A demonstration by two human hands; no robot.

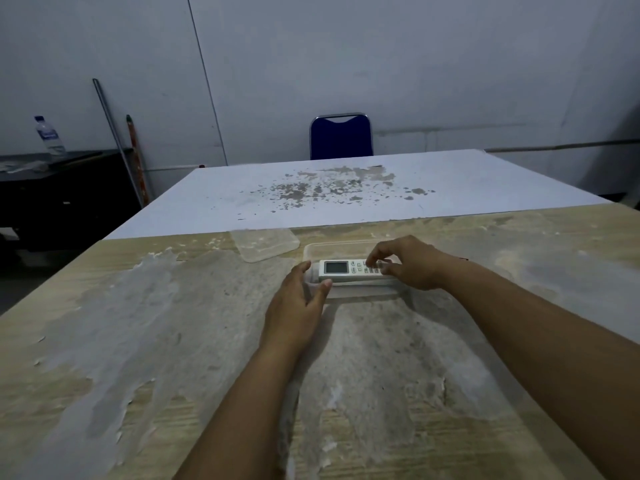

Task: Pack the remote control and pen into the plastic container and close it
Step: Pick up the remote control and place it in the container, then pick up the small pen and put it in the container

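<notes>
The left hand (pixel 298 303) cups the near-left corner of the clear container (pixel 341 247) on the worn table (pixel 138 341), fingers loosely open. The right hand (pixel 410 263) pinches the remote control (pixel 341 270), which lies in the container, long axis left-right, display end leftward. The detached lid (pixel 265 242) lies just beyond-left; a blue chair (pixel 341 136) stands far behind.

Both forearms outstretched, left hand (pixel 298 299) loosely cupped, right hand (pixel 408 261) arched, fingers (pixel 375 258) curled downward

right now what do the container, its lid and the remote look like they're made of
Container: clear, thin plastic; the table shows through its wall. Lid: the same translucent, slightly cloudy plastic. Remote: hard white plastic, apparently matte, with a grey display window and small buttons, perhaps rubber.
</notes>
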